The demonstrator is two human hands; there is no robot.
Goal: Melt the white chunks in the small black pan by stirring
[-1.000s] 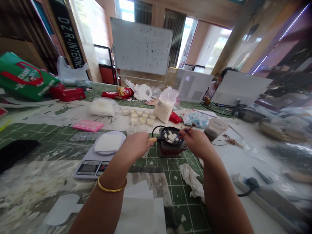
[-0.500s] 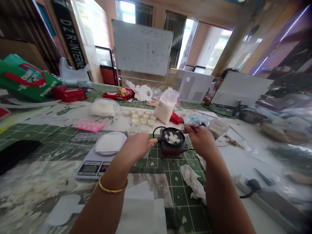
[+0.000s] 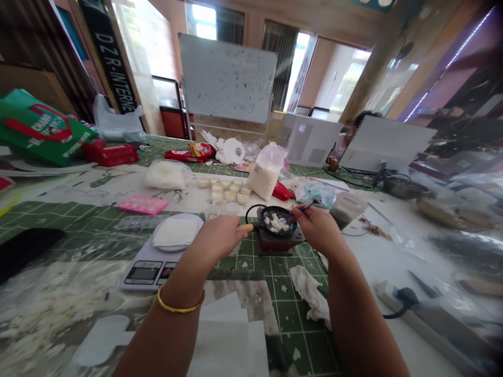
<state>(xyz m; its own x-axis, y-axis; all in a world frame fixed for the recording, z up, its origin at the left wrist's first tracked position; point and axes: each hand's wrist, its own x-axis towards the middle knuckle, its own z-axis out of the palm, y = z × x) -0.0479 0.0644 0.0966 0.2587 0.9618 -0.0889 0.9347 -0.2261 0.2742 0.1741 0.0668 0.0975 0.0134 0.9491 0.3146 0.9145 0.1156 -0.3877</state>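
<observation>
A small black frying pan (image 3: 271, 231) rests on a little hot plate (image 3: 276, 246), with white chunks (image 3: 277, 223) lying in it. My left hand (image 3: 220, 235) is closed around the pan's wooden handle (image 3: 245, 228). In my right hand (image 3: 319, 224) is a thin blue paintbrush (image 3: 307, 207), bristles pointing up and away; its other end reaches down to the pan's right side, among or close to the chunks. Just left of my left hand stands a kitchen scale (image 3: 147, 267) with a stack of white sheets (image 3: 175, 232) on it.
Behind the pan are several small filled cups (image 3: 230, 195) and a bag of white granules (image 3: 265, 173). A crumpled tissue (image 3: 308, 293) lies near my right forearm. White paper (image 3: 223, 340) is in front, a power strip (image 3: 424, 319) at right. A person (image 3: 346, 141) sits behind a monitor.
My right hand has moved slightly left and inward, bringing the brush's lower end farther over the pan. The white chunks have shifted a little. My left hand keeps its hold on the handle.
</observation>
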